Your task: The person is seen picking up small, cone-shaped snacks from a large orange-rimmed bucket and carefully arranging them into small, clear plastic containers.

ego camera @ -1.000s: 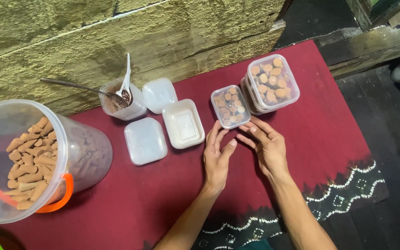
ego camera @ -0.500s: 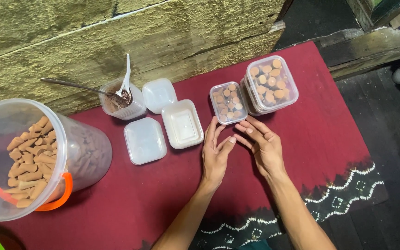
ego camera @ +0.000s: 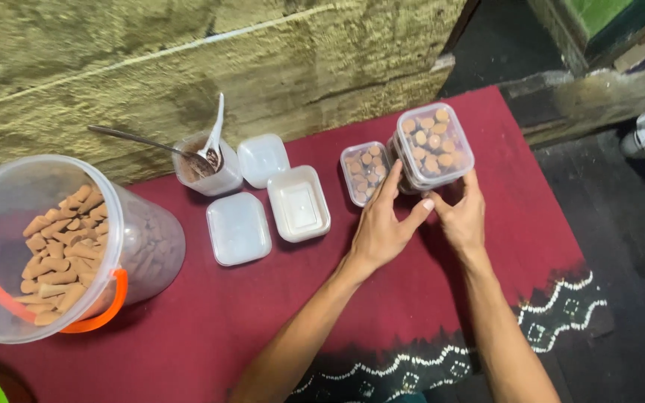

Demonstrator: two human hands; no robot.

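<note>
Red cloth [ego camera: 210, 321] underneath. Big clear bucket [ego camera: 54, 246] of biscuits far left. Stacked lidded tubs [ego camera: 434, 145] of biscuits at the cloth's far edge; right hand [ego camera: 460, 216] grasps their near side, left hand [ego camera: 382, 227] open, fingers touching the small tub [ego camera: 363, 170] beside them.

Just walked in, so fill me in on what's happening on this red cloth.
A person's two bare hands are at a stack of lidded clear containers filled with small round brown biscuits. The left hand reaches up between that stack and a smaller filled container; the right hand touches the stack's near side. To the left on the red cloth lie an empty white container, two loose lids, a cup of brown powder with spoons, and a big clear tub of biscuits.
</note>
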